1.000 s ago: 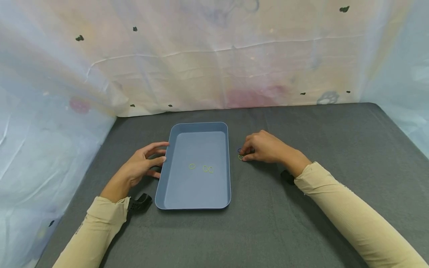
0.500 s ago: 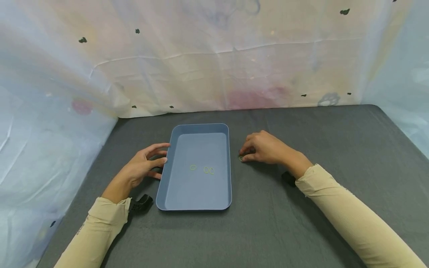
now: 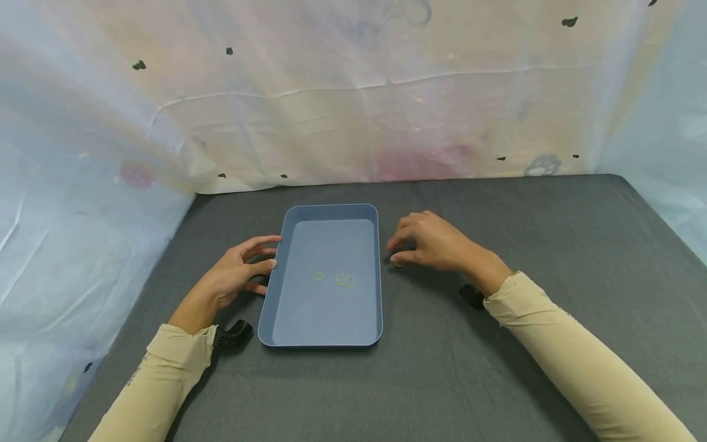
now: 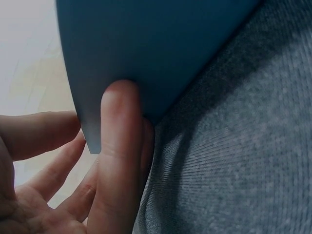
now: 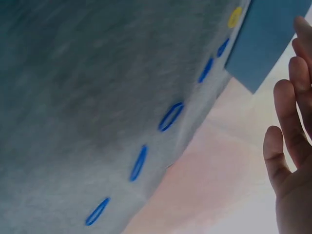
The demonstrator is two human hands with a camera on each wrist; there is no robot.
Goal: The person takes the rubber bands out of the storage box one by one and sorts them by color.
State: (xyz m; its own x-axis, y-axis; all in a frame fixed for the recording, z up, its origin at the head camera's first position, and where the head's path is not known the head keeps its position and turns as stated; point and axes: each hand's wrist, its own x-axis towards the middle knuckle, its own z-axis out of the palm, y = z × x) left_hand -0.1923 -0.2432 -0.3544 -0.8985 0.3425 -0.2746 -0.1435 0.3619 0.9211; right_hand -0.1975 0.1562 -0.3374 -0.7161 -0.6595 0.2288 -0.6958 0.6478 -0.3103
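On the left of the blue tray, my left hand touches its long side with spread fingers. The left wrist view has the thumb flat against the tray's outer wall. To the right of the tray my right hand hovers low over the cloth, thumb and index finger apart. Just below that thumb is a small thin ring. Inside the tray lie three thin yellow rings. The right wrist view shows relaxed fingers beside the tray's corner, holding nothing.
In the right wrist view, several blue rings lie in a row on the grey cloth, with a yellow ring at the tray end. My right hand hides them in the head view. A patterned curtain hangs behind the table.
My right hand has shifted slightly left toward the tray, and its thumb and fingers have spread from around the small ring on the cloth. My left hand stays at the tray's side.
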